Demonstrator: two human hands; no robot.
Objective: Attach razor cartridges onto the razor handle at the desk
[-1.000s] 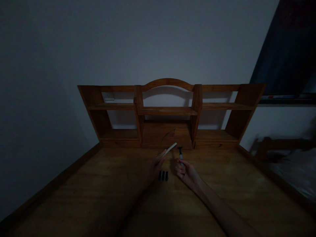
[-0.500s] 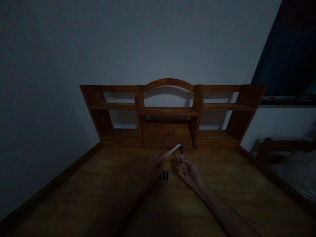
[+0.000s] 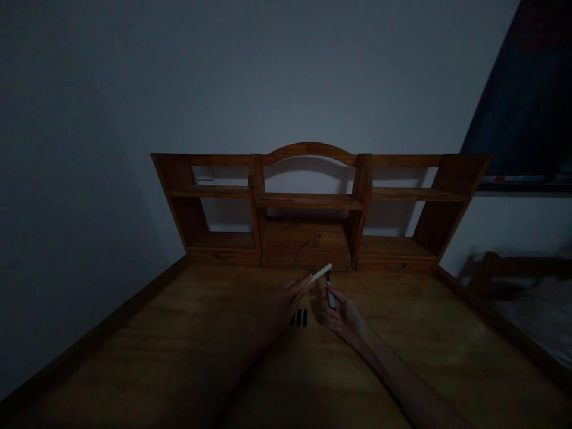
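Razor: out in front of the shelf, right hand clamped on its handle
White stick: before the shelf, left hand gripping it, tip at the razor's head
Black pieces: on the desk, before the shelf

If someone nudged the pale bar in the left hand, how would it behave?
The pale bar looks stiff, running straight out past the left hand without sagging. Its slim shape suggests low weight, so it would probably swivel easily.

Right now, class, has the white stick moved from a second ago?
Yes: the white stick has shifted right against the wooden panel behind it.
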